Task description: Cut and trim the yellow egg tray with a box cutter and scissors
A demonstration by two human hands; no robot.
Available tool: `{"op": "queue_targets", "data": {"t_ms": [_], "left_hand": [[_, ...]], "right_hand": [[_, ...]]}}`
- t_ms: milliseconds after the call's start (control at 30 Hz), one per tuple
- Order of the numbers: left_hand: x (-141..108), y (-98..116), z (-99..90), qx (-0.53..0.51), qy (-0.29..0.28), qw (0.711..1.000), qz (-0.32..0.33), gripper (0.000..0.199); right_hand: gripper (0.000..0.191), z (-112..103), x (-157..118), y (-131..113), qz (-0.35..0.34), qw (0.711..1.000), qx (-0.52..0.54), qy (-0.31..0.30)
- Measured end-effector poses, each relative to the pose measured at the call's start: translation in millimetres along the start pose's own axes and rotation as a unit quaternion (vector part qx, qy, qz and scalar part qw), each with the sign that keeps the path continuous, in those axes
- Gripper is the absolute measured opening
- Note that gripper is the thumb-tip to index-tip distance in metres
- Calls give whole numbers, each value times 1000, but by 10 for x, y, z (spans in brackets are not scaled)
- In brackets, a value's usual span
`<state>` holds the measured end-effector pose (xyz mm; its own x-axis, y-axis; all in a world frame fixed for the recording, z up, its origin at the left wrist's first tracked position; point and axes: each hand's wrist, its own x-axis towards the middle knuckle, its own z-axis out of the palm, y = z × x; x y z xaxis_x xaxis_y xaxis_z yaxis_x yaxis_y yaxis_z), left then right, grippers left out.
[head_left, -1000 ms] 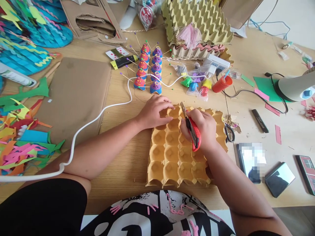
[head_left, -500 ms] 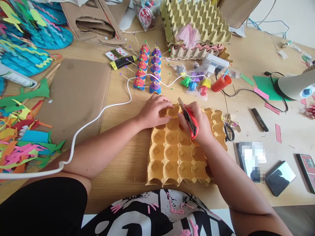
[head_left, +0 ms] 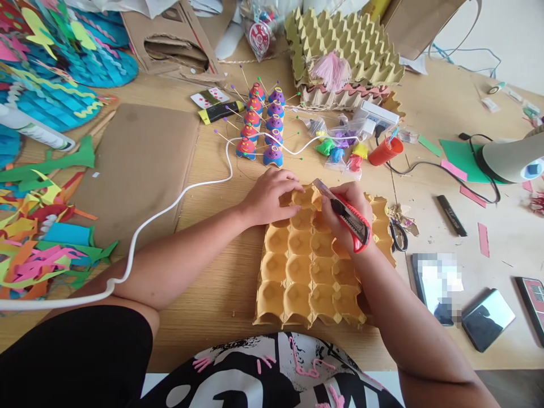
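Note:
A yellow-brown cardboard egg tray [head_left: 297,266] lies on the table in front of me, its rows of cups facing up. My left hand [head_left: 272,195] holds it at the far left corner, the thumb over a cup and the fingers at the far edge. In my right hand [head_left: 357,198] is a red utility knife [head_left: 352,218] with its blade out. The blade points away from me and left, near the tray's far edge; whether it touches the cardboard I cannot tell. My right hand covers several cups.
Small painted cup figures [head_left: 274,124] with pins stand beyond the tray. A white cable [head_left: 182,192] crosses past them. Behind are stacked egg trays [head_left: 344,48], clay bags [head_left: 335,147] and a red cup [head_left: 385,151]. Scissors [head_left: 398,235] and a phone [head_left: 488,320] lie right; cardboard [head_left: 140,164] lies left.
The knife has turned in my right hand, its handle end swinging right and its blade tip tilting more to the left. My left hand keeps its place on the tray. The view has shifted slightly.

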<state>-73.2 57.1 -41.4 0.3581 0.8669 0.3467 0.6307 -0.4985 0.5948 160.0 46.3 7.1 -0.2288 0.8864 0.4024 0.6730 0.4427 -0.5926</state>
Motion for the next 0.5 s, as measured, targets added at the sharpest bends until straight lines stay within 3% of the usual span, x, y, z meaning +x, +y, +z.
{"op": "queue_targets", "data": {"t_ms": [333,500], "left_hand": [[10,-6,-1,2,-4,1000,-1,38],[13,-20,6,7,-11,1000,-5,40]], "right_hand": [[8,-10,-73,-94,-152,977,-146,-30],[11,20,-68,-123,-170,967,-180,-66]]}}
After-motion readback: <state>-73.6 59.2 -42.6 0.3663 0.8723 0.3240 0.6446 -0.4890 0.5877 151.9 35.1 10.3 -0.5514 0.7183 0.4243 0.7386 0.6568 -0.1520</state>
